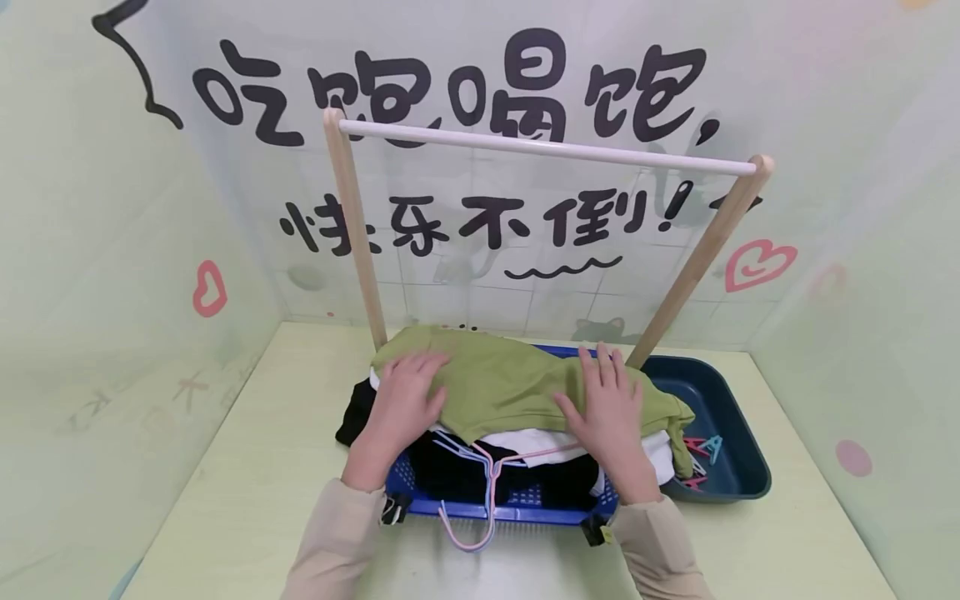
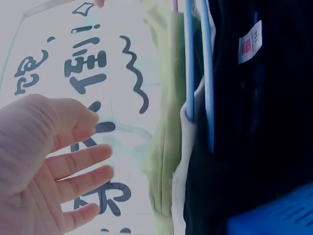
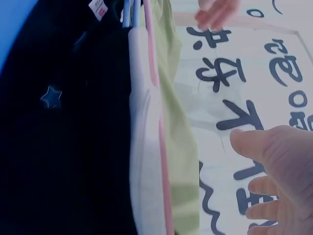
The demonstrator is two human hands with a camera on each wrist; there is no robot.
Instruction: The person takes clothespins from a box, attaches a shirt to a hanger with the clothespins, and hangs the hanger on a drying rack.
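A green garment [image 1: 502, 379] lies on top of a stack of clothes, with a white garment [image 1: 525, 443] and a black garment [image 1: 442, 471] beneath it. Pink and light-blue hangers [image 1: 491, 500] run into the stack, their hooks pointing toward me. The stack sits in a blue basket [image 1: 487, 512]. My left hand [image 1: 405, 396] is over the left part of the green garment, fingers spread. Over its right part is my right hand [image 1: 609, 408], its fingers extended. Both wrist views show the left hand [image 2: 54, 161] and right hand [image 3: 281, 176] holding nothing, above the green cloth.
A wooden rack with a white rail [image 1: 547, 148] stands behind the basket. To the right, a dark plastic bin [image 1: 738, 417] holds several red, blue and white clothespins [image 1: 697, 458]. Black clips [image 1: 596, 529] are at the basket's front corners. A printed backdrop closes off the rear.
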